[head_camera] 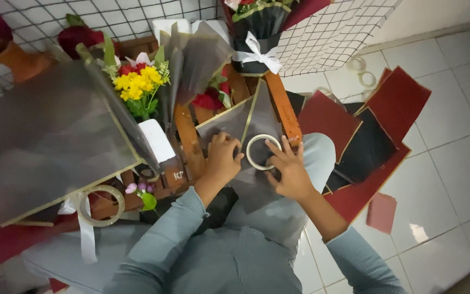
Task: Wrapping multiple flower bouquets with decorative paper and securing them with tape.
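**Handling a tape roll over grey wrapping paper**

Pressing down, the left hand (221,158) lies curled, fingers bent, on a sheet of grey wrapping paper (248,122) with a gold edge; it closes on nothing beyond the sheet itself. The right hand (289,169) sits just right of it, fingers spread, fingertips touching the rim of a clear tape roll (263,152) that lies flat on the same sheet. Whether the right-hand grip truly pinches the roll or only rests against it cannot be told.

The sheet lies across the person's lap and against a wooden crate (189,139) at centre. Standing in the crate: a small bunch of yellow flowers (137,84) wrapped in grey paper, red flowers just right of it. Farther off, at top centre, a dark bouquet tied with a white ribbon (257,54).

Near left, a second tape roll (100,205) rests beside a large grey sheet (44,136). To the right, red and black paper sheets (365,130) overlap on the white tiled floor (452,163).
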